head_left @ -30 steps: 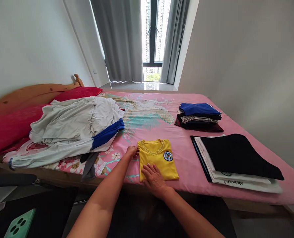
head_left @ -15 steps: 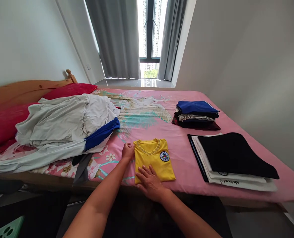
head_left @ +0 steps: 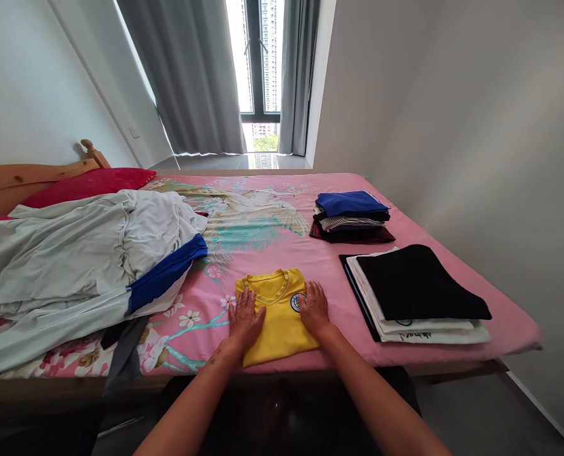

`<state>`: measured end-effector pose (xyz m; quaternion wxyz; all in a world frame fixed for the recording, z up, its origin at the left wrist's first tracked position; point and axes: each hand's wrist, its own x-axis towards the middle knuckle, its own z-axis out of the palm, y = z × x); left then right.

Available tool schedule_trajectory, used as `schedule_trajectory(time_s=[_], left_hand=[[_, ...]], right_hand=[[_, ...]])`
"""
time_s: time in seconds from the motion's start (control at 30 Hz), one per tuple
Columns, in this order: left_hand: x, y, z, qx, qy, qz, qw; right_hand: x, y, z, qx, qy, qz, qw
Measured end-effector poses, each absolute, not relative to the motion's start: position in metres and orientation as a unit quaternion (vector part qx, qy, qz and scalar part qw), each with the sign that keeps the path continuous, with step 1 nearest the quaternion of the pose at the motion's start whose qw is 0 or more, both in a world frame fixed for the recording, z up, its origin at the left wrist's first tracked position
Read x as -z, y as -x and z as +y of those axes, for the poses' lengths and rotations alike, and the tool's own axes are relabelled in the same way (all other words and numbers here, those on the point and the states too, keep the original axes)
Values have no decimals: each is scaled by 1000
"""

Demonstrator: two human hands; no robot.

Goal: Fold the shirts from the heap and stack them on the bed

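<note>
A yellow V-neck shirt, folded into a neat rectangle with a round badge on its chest, lies near the front edge of the bed. Flat on its left side rests my left hand, fingers stretched out. My right hand lies along the shirt's right side, its fingers extended and partly covering the badge. Neither hand grips the cloth. To the right is a stack of folded shirts with a black shirt on top and white ones beneath.
Behind that stack stands another folded pile topped by a blue garment. Loose grey-white clothes with a blue-ended sleeve spread over the left side. Pink bedding covers the bed. A wooden headboard and red pillow are at left.
My left hand has gone from a closed hold at the shirt's upper left edge to lying flat on it. My right hand has moved from the lower front to the right side. The view has turned right.
</note>
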<state>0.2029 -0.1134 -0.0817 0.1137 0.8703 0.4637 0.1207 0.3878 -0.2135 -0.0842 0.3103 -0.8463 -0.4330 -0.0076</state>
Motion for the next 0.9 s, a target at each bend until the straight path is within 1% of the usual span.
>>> schedule_trajectory(time_s=[0.07,0.1,0.2,0.27,0.33,0.43,0.5,0.53,0.6,0.7,0.8,0.9], left_hand=[[80,-202,-113,-141,-877,450,88],[79,-202,-113,-145,-883,440,77],[77,-204,-114,-122,-891,431,77],[77,-206,-116,-95,-886,444,98],[76,-206,-117,-84,-878,457,112],[73,-203,-121,-106,-877,459,92],[72,-199,-127,-122,-892,430,65],[72,-197,-130,-122,-902,410,55],[75,-193,-137,-110,-916,384,50],[76,-191,-147,-91,-916,385,59],[70,-194,-155,-104,-926,361,46],[67,-200,-163,-122,-941,315,33]], right_hand=[[80,-391,-217,27,822,-456,340],[78,-390,-218,24,809,-478,340],[76,-388,-216,-23,801,-526,283],[79,-390,-212,-61,820,-521,231],[80,-395,-208,-80,843,-489,210],[75,-398,-212,-35,847,-463,257],[72,-394,-223,-4,818,-497,290],[72,-389,-230,0,801,-523,290],[74,-379,-245,-14,785,-561,263],[75,-365,-261,-33,800,-557,220],[65,-361,-262,-34,813,-537,225],[54,-360,-251,-33,783,-581,221]])
